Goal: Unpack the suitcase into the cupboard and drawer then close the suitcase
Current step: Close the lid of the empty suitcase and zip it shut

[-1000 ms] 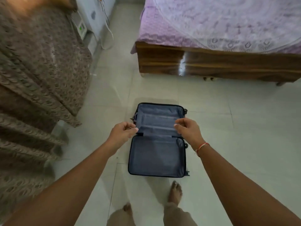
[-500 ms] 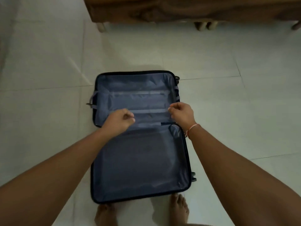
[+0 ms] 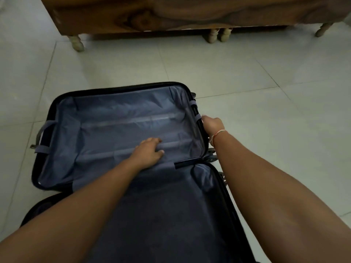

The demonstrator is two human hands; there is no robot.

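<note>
A dark suitcase (image 3: 117, 88) lies open flat on the tiled floor, both halves lined in blue-grey fabric with nothing inside them. My left hand (image 3: 148, 154) rests on the lining of the far half, near the hinge, fingers spread loosely. My right hand (image 3: 212, 126) grips the right rim of the far half, fingers curled round its edge; a thin band circles that wrist. The near half (image 3: 171, 215) runs under my forearms and out of frame at the bottom.
A wooden bed frame (image 3: 190, 14) on short turned legs (image 3: 77, 42) stands along the top of the view, about a tile beyond the suitcase. Pale floor tiles (image 3: 275, 120) lie to the right and left. The suitcase's wheels (image 3: 210, 156) show at its right side.
The camera has dropped closer to the suitcase. My right hand has moved from above the hinge out to the right rim and taken hold of it. My left hand has come down onto the lining.
</note>
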